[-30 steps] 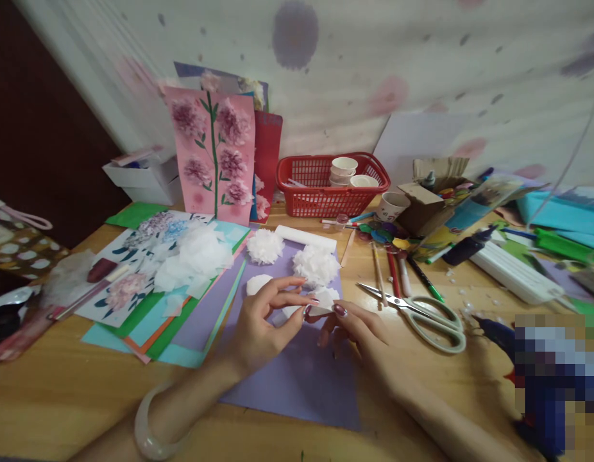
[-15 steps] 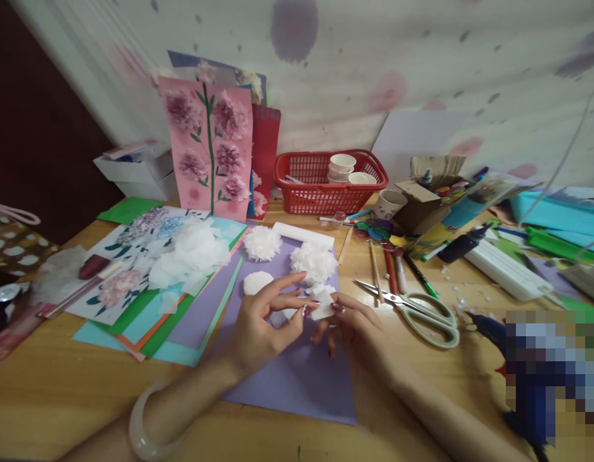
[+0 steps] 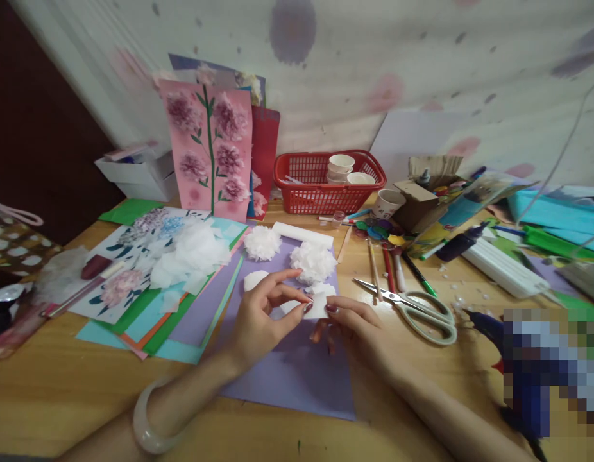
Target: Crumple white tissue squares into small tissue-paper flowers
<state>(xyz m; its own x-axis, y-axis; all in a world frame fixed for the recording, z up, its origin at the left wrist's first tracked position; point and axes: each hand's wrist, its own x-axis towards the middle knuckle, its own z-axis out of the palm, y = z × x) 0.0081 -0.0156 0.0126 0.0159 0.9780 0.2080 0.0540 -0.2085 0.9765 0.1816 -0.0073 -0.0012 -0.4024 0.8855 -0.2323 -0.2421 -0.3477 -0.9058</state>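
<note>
Over the purple sheet (image 3: 297, 388), a small white piece of paper (image 3: 318, 307) is stretched between my hands. The thumb and index finger of my left hand (image 3: 261, 317) pinch near its left side, with the other fingers raised. My right hand (image 3: 359, 330) grips its right edge between thumb and fingers. Just beyond lie two fluffy white paper flowers, one on the left (image 3: 262, 243) and a larger one (image 3: 313, 262) nearer my fingers. A white disc (image 3: 254, 280) is partly covered by my left hand. Behind the flowers rests a white paper roll (image 3: 303, 235).
Scissors (image 3: 398, 297) lie open-bladed to my right, with a blue glue gun (image 3: 489, 327) farther right, partly pixelated. Pens and brushes (image 3: 375, 269) lie behind the scissors. At the back stands a red basket (image 3: 316, 200) with paper cups. Left, white tissue pieces (image 3: 194, 247) cover coloured sheets.
The white paper between my fingers now looks flatter and more spread out. Both hands have shifted only slightly; the flowers and tools stay where they were.
</note>
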